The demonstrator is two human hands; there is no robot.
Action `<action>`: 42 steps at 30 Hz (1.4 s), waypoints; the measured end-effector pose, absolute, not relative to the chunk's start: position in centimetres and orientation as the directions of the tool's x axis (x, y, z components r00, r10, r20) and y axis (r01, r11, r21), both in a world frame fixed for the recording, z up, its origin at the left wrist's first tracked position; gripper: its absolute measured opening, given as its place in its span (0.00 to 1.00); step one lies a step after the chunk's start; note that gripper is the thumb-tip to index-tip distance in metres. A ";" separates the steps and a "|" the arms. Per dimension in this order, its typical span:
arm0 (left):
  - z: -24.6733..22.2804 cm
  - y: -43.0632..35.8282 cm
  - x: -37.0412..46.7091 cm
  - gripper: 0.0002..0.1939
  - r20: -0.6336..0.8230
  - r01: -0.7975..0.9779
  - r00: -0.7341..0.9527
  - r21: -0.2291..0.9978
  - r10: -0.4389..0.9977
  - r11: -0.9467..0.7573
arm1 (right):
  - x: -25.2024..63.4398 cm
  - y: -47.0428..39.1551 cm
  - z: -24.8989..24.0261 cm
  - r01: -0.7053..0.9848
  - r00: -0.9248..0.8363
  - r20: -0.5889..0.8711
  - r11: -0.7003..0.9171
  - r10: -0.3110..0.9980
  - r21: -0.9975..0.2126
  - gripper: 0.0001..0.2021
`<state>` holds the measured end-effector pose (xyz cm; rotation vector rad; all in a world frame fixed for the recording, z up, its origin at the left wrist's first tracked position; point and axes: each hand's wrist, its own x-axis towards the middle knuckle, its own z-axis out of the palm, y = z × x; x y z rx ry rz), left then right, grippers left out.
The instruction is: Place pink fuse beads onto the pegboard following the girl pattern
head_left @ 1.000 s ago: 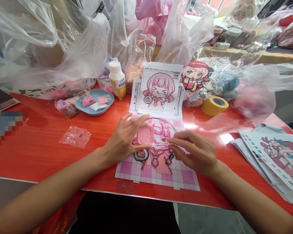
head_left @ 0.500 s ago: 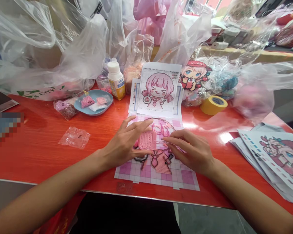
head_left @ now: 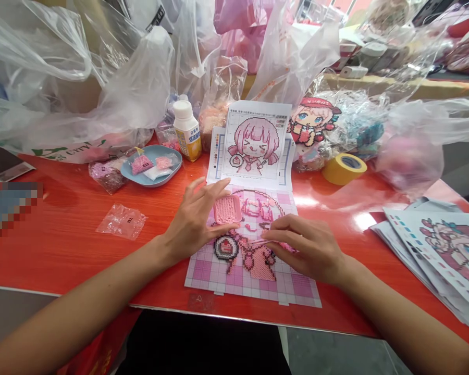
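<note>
My left hand (head_left: 189, 221) grips a small pink bead tray (head_left: 227, 210) between thumb and fingers, tilted over the upper left of the pegboard. Small pink beads lie inside it. In my right hand (head_left: 307, 242) is a pair of pink tweezers (head_left: 260, 242), pinched, with the tips pointing left just above the bead picture. The pegboard (head_left: 297, 289) is white with pink checks. On it, beads form part of a figure: a hair outline, pink strands, a round cake badge and a peach-coloured body. Whether the tips hold a bead is too small to tell.
Behind the pegboard stands a printed pattern sheet (head_left: 254, 146). Leftward are a blue plate (head_left: 168, 174) with bead bags, a white bottle (head_left: 187, 135) and a flat plastic bag (head_left: 121, 221). To the right lie yellow tape (head_left: 344, 169) and stacked papers (head_left: 445, 255). Plastic bags (head_left: 140, 67) line the back.
My left hand has moved the bead tray slightly up and left, uncovering the cake badge. The tweezers have moved down, away from the tray, over the bead figure's neck area.
</note>
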<state>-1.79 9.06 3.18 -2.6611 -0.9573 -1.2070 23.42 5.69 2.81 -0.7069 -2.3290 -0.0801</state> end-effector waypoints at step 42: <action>3.3 9.5 -1.6 0.46 0.757 0.528 0.518 0.082 0.397 -0.845 | 23.3 5.6 2.4 0.471 -0.724 0.528 0.877 0.443 -0.090 0.05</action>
